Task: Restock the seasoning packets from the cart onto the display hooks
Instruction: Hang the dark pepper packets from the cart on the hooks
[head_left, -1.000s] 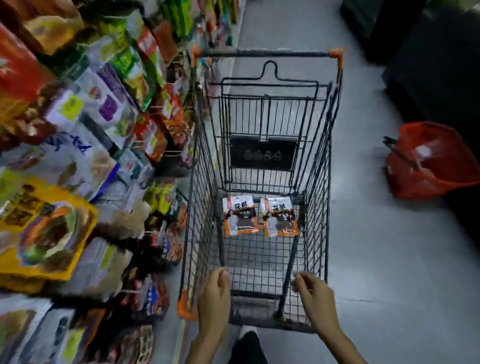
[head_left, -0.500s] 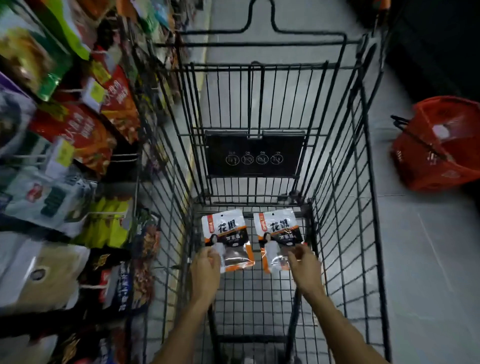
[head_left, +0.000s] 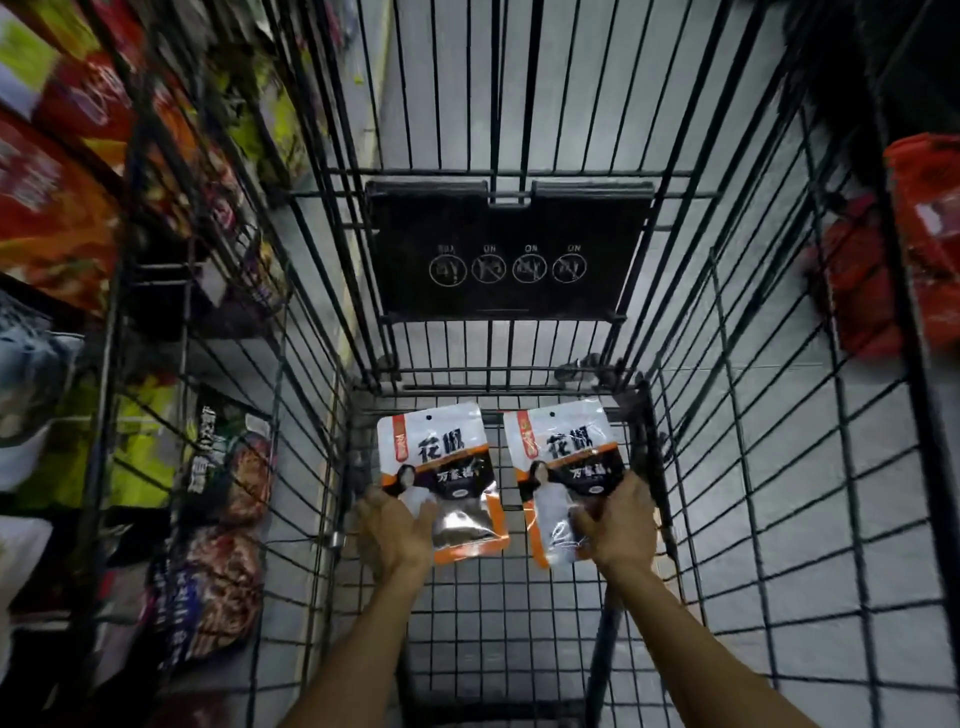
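The left hand (head_left: 397, 525) and right hand (head_left: 615, 525) reach down into the cart (head_left: 727, 467), well apart, one on each packet. The left hand's fingers lie over the near left corner of the left packet (head_left: 441, 462); whether they curl under it I cannot tell. The right hand has its thumb at the right edge of the right packet (head_left: 569, 457) and its fingers curled over the clear lower face, pinching it.

Both packets lie flat on the wire floor at the far end, side by side and just apart, each at about 12 o'clock from its own hand. Their long axes run from 6 toward 11 o'clock, hang holes at the far ends, away from the hands. Each hand is about as near to its packet as the other.

Beyond them, at 12 o'clock, a black placard (head_left: 506, 254) hangs on the end wall. The stocked display (head_left: 57, 218) stands at 9 o'clock, outside the left wall, so a lift would likely swing up and leftward; no bare hook shows. A red basket (head_left: 914, 244) sits at 2 o'clock.
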